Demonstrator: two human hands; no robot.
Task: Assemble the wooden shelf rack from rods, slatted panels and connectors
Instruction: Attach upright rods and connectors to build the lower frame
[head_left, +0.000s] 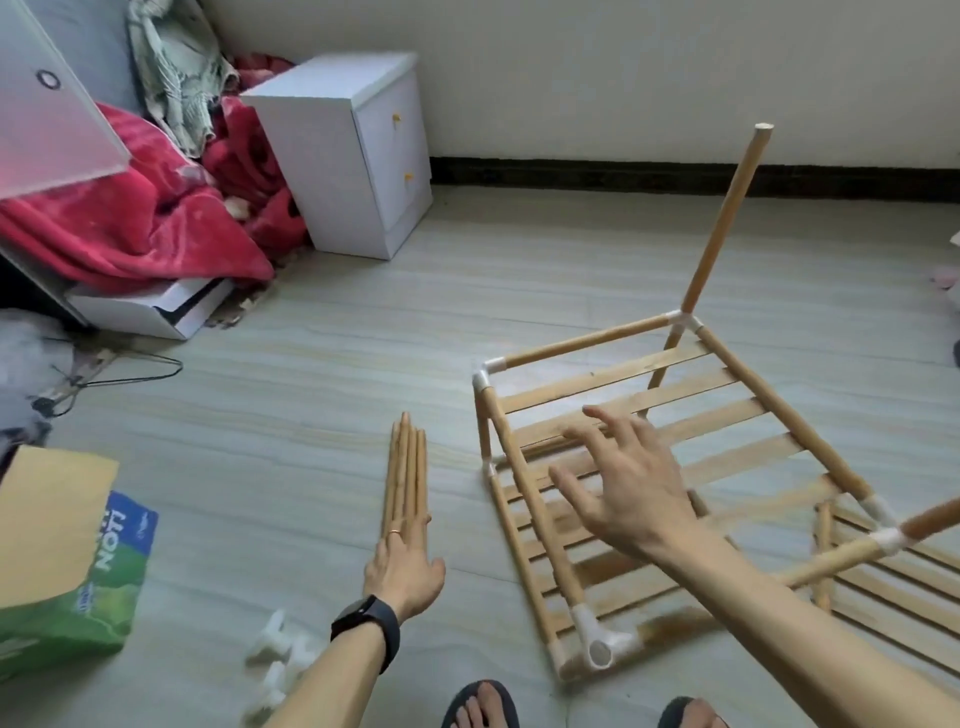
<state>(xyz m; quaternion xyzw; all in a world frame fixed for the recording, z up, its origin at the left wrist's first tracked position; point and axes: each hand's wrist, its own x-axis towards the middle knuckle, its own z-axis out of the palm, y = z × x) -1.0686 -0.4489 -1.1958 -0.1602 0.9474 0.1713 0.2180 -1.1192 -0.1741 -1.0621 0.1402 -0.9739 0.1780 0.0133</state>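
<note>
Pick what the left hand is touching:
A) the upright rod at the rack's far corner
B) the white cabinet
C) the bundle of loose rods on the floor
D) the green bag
C: the left hand lies flat, its straight fingers resting on the near end of the loose rods on the floor.
</note>
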